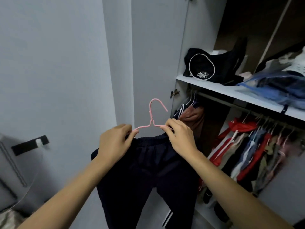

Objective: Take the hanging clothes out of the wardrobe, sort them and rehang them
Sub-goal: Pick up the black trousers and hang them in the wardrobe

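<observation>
1. Up front, a thin pink wire hanger [154, 119], hook upright, carries dark trousers [148, 176] with a gathered elastic waistband, held before the open wardrobe [179, 47].
2. Left hand [113, 142] pinches the hanger's left shoulder; right hand [179, 136] pinches the right shoulder.
3. Rightward, soft bright garments [250, 152] crowd the rail [231, 103].

Both forearms bare, no sleeves visible up to frame edge. No watch, bracelet or rings on left hand [113, 142] or right hand [179, 138]. No gloves. Nails short, unpainted as far as visible. Rest of body out of view.
</observation>
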